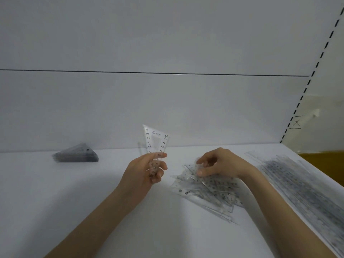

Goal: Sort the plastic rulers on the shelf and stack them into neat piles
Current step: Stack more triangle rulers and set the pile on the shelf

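Left hand [144,171] raised, fingers pinching an upright clear plastic triangle ruler [156,139] marked 0–4; right hand [218,162] rests half-curled fingers on loose clear rulers [208,189].

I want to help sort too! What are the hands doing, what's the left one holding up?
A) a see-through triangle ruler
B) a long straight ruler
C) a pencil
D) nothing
A: the left hand grips a clear triangle ruler, its point raised above the shelf.
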